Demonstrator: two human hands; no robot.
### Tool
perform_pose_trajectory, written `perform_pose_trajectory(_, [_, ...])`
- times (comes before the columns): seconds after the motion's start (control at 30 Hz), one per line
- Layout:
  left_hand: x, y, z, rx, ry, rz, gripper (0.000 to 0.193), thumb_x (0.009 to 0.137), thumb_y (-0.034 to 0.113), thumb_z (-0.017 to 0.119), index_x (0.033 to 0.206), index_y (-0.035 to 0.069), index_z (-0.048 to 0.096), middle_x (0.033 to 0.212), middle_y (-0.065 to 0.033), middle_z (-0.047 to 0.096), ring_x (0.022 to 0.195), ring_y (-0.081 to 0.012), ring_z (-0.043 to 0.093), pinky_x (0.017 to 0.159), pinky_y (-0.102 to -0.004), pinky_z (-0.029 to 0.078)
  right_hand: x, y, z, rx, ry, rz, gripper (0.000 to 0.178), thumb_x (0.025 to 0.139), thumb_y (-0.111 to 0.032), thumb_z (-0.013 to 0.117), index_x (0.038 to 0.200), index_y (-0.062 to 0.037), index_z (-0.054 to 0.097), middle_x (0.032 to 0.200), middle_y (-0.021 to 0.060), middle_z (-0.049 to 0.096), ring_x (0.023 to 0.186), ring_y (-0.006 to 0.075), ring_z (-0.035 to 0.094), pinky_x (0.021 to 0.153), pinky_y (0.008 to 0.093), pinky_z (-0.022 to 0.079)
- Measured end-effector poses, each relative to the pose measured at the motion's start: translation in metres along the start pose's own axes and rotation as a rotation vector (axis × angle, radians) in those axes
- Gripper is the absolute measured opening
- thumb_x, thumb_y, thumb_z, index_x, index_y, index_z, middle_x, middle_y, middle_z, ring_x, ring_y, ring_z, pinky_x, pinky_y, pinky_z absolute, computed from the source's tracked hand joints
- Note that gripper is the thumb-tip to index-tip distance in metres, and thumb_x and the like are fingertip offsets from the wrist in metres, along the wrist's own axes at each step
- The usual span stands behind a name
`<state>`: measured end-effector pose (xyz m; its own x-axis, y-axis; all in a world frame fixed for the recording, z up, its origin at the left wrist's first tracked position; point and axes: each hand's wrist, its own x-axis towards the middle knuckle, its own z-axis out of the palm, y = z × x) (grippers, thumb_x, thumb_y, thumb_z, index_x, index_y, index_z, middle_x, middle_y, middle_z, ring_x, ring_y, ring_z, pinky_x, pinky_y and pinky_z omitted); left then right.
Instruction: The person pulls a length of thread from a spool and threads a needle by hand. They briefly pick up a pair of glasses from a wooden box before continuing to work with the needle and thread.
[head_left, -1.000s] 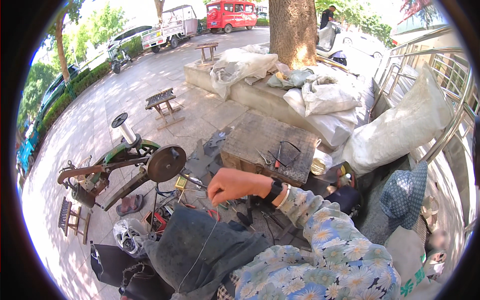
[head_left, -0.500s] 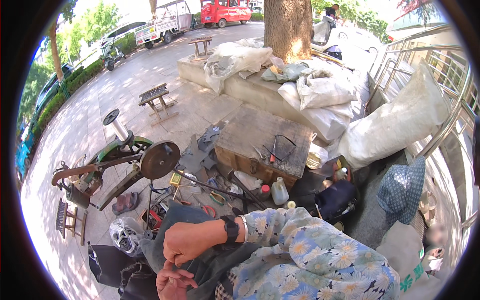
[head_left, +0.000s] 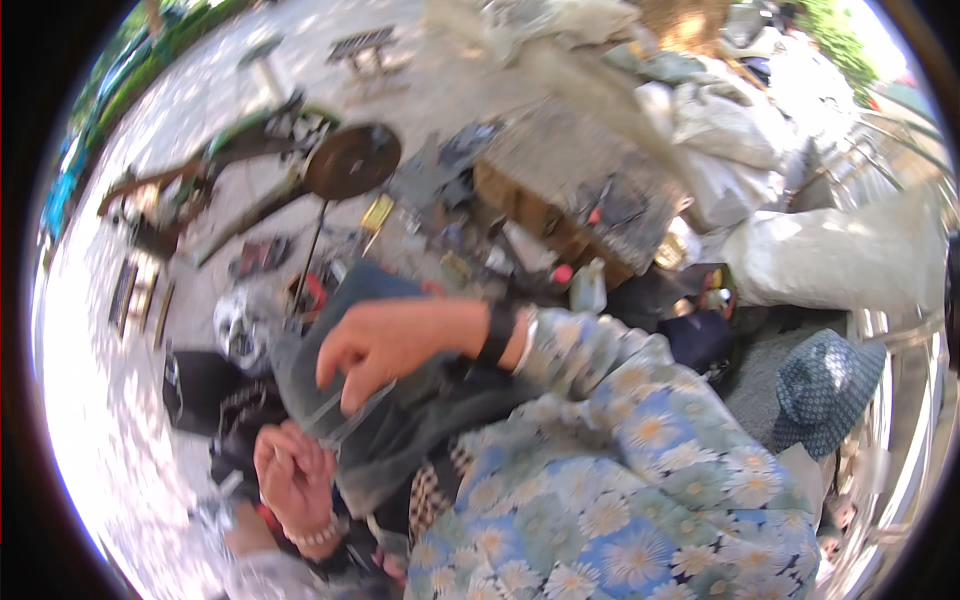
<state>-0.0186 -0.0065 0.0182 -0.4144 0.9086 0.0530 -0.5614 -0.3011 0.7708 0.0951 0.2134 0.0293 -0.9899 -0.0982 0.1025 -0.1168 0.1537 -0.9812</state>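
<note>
- The right hand reaches across the lap, wrist banded by a black watch strap, and its fingers curl down and pinch the edge of a dark grey-green piece of heavy cloth.
- The left hand, a pale bead bracelet at the wrist, sits lower, just beside the cloth's near edge; its fingers are curled shut, but on what, blur hides.
- The cloth lies draped over the knees, between both hands, below the round dark metal wheel of a hand-cranked stitching machine.
- Judging from this, the step is pulling the piece taut for hand sewing. Keeping the two hands close along one edge should hold the tension even.
- A pale line, perhaps thread, runs by the right fingertips; it seems wise to draw it straight, not sideways, so it does not snag.
- The wooden box worktop with scattered tools stands well apart.
</note>
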Motion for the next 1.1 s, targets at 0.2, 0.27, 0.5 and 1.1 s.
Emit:
perform_pose_trajectory(0.2, [-0.024, 0.042, -0.036, 0.068, 0.166, 0.196, 0.014, 0.091, 0.013, 0.045, 0.084, 0.002, 0.044, 0.071, -0.0043, 0.039, 0.048, -0.0084, 0.033, 0.044, -0.0222, 0.030, -0.024, 0.028, -0.048, 0.319, -0.024, 0.304, 0.036, 0.091, -0.030, 0.047, 0.109, 0.0004, 0.056, 0.076, 0.0046, 0.061, 0.046, 0.0046, 0.044, 0.041, 0.0171, 0.035])
perform_pose_trajectory(0.27, [-0.040, 0.053, -0.046, 0.108, 0.236, 0.228, 0.013, 0.092, 0.013, 0.044, 0.084, 0.002, 0.044, 0.071, -0.0043, 0.039, 0.048, -0.0086, 0.033, 0.045, -0.0220, 0.030, -0.029, 0.036, -0.056, 0.249, 0.062, 0.386, 0.038, 0.093, -0.033, 0.044, 0.108, 0.0004, 0.056, 0.076, 0.0054, 0.062, 0.046, 0.0049, 0.045, 0.042, 0.0170, 0.037])
perform_pose_trajectory(0.5, [-0.086, 0.074, -0.075, 0.213, 0.371, 0.298, 0.012, 0.092, 0.013, 0.043, 0.086, 0.003, 0.044, 0.072, -0.0043, 0.039, 0.050, -0.0091, 0.033, 0.047, -0.0220, 0.030, -0.048, 0.065, -0.076, 0.293, 0.146, 0.390, 0.039, 0.092, -0.036, 0.044, 0.101, -0.0001, 0.058, 0.077, 0.0070, 0.062, 0.048, 0.0059, 0.049, 0.044, 0.0183, 0.041])
perform_pose_trajectory(1.1, [-0.155, 0.117, -0.131, 0.303, 0.757, 0.489, 0.014, 0.091, 0.014, 0.047, 0.094, 0.001, 0.048, 0.073, -0.0026, 0.045, 0.053, -0.0079, 0.036, 0.046, -0.0222, 0.030, -0.076, 0.077, -0.085, 0.213, 0.260, 0.411, 0.041, 0.090, -0.038, 0.048, 0.108, -0.0022, 0.058, 0.100, 0.0060, 0.060, 0.090, 0.0147, 0.058, 0.084, 0.0288, 0.045])
